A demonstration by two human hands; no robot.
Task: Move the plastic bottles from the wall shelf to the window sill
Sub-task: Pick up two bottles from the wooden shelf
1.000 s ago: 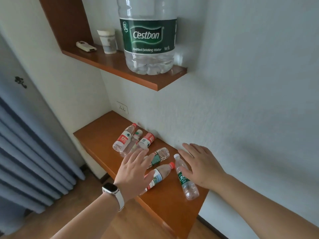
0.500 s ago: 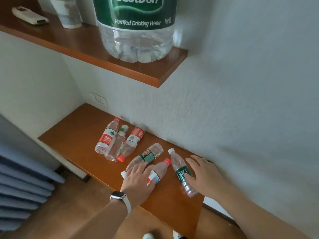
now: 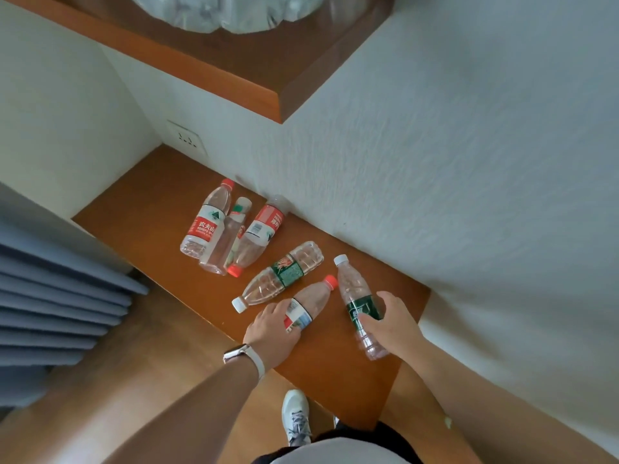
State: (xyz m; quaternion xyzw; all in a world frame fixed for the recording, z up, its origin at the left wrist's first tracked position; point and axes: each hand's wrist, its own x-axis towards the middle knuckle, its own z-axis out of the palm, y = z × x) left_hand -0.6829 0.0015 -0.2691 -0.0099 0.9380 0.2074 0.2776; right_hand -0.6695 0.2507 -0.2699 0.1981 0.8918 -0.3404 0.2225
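Observation:
Several empty plastic bottles lie on the lower wooden wall shelf (image 3: 140,209). My left hand (image 3: 273,333) is closed around a red-capped bottle with a white and blue label (image 3: 313,301) near the shelf's front edge. My right hand (image 3: 390,324) grips a green-labelled, white-capped bottle (image 3: 355,293) beside it. Another green-labelled bottle (image 3: 283,272) lies just behind my left hand. Farther back lie a red-labelled bottle (image 3: 207,222), a clear bottle (image 3: 227,241) and a second red-labelled bottle (image 3: 261,234), touching side by side.
An upper wooden shelf (image 3: 234,78) juts out overhead with the base of a large water jug (image 3: 227,11) on it. A wall socket (image 3: 186,139) sits in the corner. Blue curtain folds (image 3: 50,296) hang at left. My shoe (image 3: 296,416) stands on the wood floor.
The view has tilted down and moved closer. Both hands have settled onto the two nearest bottles and closed around them; the other bottles have not moved.

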